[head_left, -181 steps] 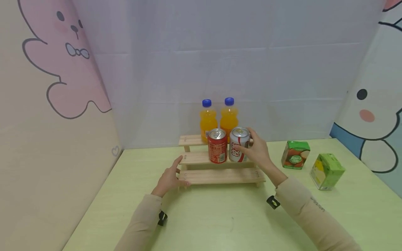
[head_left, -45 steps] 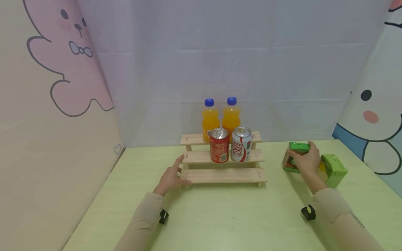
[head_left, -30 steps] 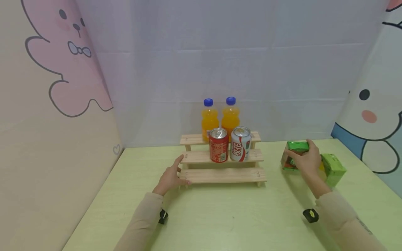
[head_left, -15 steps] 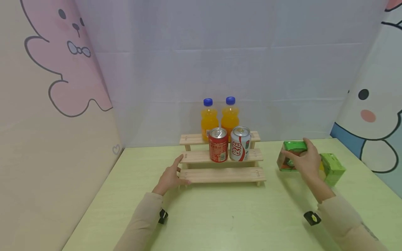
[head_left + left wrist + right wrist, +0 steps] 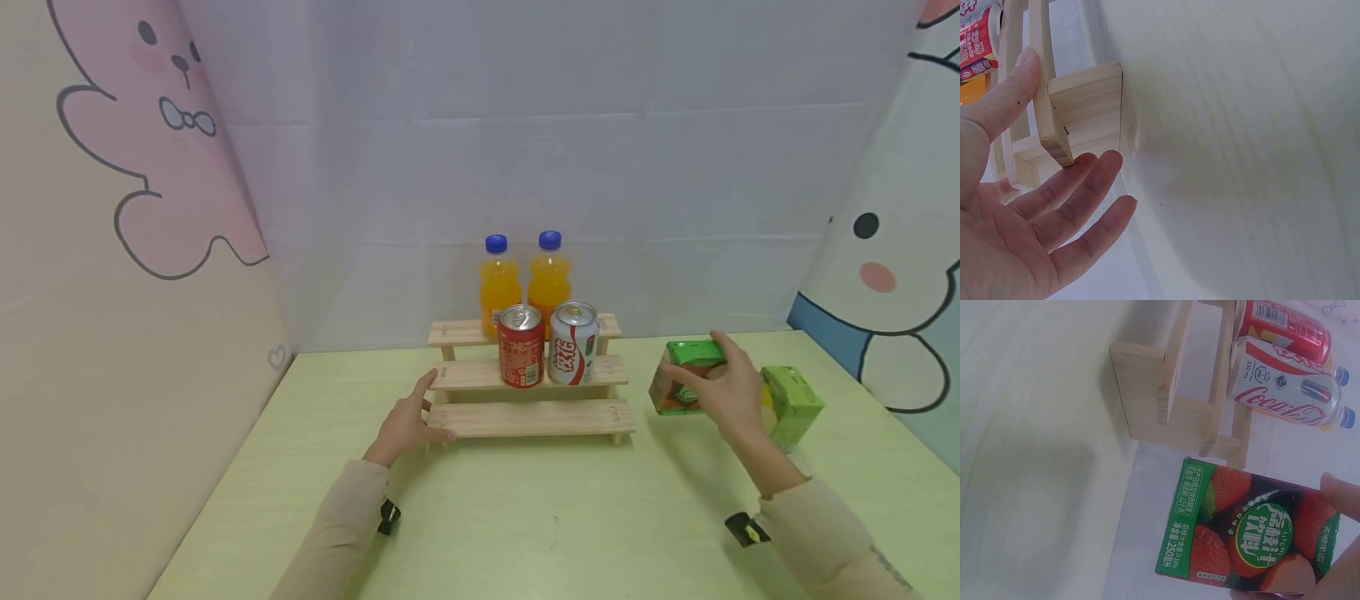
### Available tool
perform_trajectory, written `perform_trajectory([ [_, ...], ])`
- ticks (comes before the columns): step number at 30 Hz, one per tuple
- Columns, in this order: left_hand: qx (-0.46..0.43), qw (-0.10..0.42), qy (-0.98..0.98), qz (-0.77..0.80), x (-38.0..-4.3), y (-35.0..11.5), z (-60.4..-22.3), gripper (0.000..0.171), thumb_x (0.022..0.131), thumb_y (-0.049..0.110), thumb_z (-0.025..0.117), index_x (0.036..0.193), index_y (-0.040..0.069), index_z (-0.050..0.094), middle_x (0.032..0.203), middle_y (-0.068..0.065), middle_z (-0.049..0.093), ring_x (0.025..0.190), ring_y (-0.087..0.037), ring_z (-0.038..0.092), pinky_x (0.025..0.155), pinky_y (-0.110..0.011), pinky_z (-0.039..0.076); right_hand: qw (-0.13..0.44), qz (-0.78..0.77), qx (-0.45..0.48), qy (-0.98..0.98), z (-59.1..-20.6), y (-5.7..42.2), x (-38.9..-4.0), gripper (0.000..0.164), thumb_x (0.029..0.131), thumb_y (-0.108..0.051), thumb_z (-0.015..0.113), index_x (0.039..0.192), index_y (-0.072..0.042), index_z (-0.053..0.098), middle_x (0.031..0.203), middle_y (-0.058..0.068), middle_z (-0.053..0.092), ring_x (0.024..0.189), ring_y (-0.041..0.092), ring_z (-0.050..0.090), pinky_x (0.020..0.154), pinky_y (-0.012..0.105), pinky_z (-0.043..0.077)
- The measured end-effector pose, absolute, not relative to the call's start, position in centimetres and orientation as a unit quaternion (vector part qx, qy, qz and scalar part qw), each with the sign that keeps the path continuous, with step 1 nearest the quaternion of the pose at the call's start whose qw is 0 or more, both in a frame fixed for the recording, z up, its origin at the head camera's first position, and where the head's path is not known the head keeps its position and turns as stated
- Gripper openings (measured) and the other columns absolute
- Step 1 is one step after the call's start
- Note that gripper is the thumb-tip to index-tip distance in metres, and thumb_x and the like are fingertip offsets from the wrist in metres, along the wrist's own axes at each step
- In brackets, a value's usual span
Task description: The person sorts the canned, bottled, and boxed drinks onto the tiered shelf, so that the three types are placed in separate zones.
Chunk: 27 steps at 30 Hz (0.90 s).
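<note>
My right hand [image 5: 733, 392] grips a green and brown litchi juice carton [image 5: 1250, 528] by its sides, thumb on one face and fingers on the other. The carton is tilted and held over the table, to the right of the three-step wooden stand [image 5: 532, 419]. My left hand [image 5: 403, 429] holds the stand's left end, thumb [image 5: 1019, 94] on the lowest plank and fingertips around its end. On the middle step stand a red can [image 5: 521, 350] and a white Coca-Cola can [image 5: 573, 346]. Two orange juice bottles [image 5: 500, 287] with blue caps stand on the top step behind them.
A second, lighter green drink carton [image 5: 797, 404] stands on the table right behind my right hand, partly hidden by it. The pale table [image 5: 480, 517] meets a white curtain [image 5: 360, 208] at the back and printed side panels.
Earlier my right hand was at the white can on the middle step. It then took hold of the litchi carton, lifted it and shifted it slightly left. The left hand stayed at the stand.
</note>
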<state>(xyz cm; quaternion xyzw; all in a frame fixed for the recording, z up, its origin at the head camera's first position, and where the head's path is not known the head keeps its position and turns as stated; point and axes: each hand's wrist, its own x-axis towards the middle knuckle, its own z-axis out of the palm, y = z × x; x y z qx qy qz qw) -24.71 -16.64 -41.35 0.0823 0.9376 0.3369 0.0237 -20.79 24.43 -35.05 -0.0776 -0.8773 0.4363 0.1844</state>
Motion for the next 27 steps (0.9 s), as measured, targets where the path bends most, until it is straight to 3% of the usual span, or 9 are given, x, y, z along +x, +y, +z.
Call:
perform_trajectory([
  [14, 0.076, 0.029, 0.94, 0.332, -24.8, -16.6, -41.3, 0.104, 0.065, 0.024, 0.083, 0.146, 0.019, 0.019, 0.113, -0.022, 0.056, 0.068, -0.021, 0.057, 0.063, -0.037, 0.045, 0.189, 0.404, -0.03, -0.895, -34.8, 23.5, -19.8, 0.084, 0.079, -0.031, 0.071, 0.14, 0.004, 0.026, 0.127, 0.034, 0.037, 0.108, 0.048, 0.039, 0.083, 0.057, 0.033],
  [27, 0.081, 0.024, 0.937, 0.338, -24.7, -16.7, -41.4, 0.103, 0.064, 0.023, 0.083, 0.146, 0.017, 0.02, 0.11, -0.021, 0.057, 0.069, -0.021, 0.057, 0.062, -0.037, 0.045, 0.185, 0.413, 0.003, -0.892, -34.5, 22.1, -18.5, 0.083, 0.077, -0.031, 0.073, 0.138, 0.005, 0.03, 0.132, 0.032, 0.034, 0.109, 0.047, 0.038, 0.081, 0.056, 0.034],
])
